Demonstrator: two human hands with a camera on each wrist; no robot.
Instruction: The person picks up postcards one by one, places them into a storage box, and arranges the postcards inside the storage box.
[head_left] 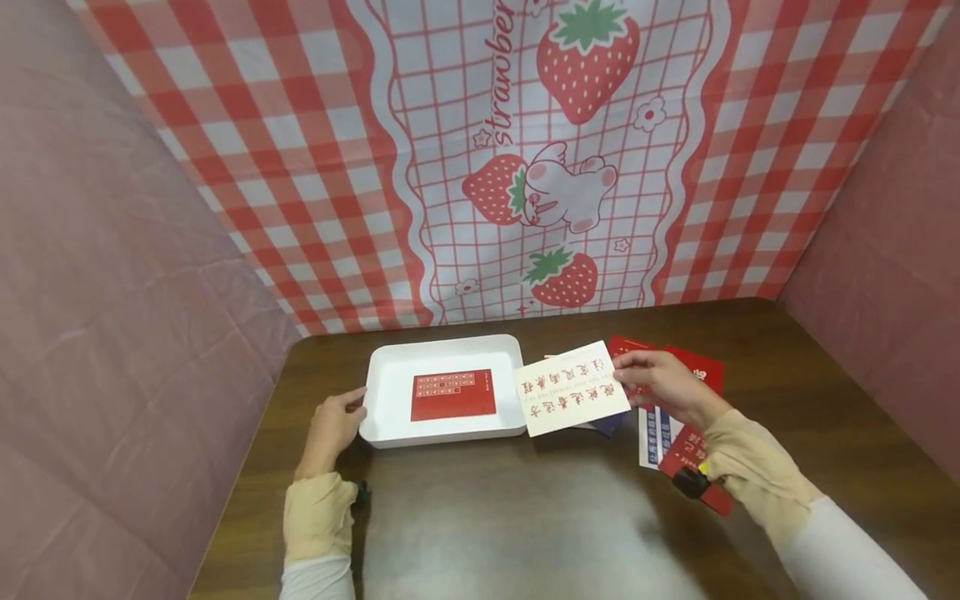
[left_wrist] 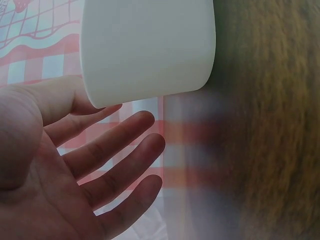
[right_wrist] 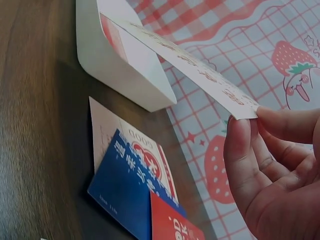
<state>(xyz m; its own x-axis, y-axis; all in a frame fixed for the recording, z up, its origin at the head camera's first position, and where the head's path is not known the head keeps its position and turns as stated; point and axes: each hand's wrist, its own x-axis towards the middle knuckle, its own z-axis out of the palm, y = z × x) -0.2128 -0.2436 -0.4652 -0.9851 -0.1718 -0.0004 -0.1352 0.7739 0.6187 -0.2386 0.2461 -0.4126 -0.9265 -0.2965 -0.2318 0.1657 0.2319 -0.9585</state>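
My right hand [head_left: 663, 382] pinches a cream card [head_left: 576, 388] with red handwritten-style characters between thumb and fingers at its right edge. The card is raised and tilted, its far end at the right rim of a white tray [head_left: 450, 432]. Inside the tray lies a red card [head_left: 453, 406] with small printed blocks. My left hand [head_left: 334, 427] is at the tray's left edge, thumb and index finger at the rim. In the left wrist view the other fingers [left_wrist: 132, 165] are spread and loosely extended; the thumb tip is hidden behind the tray wall.
Overlapping cards lie right of the tray, partly under my right arm: a blue card [right_wrist: 122, 187], a red card [head_left: 708, 367] and a blue-and-white card [head_left: 649, 437] among them. A strawberry-print cloth [head_left: 585, 192] hangs behind the wooden table [head_left: 495, 517].
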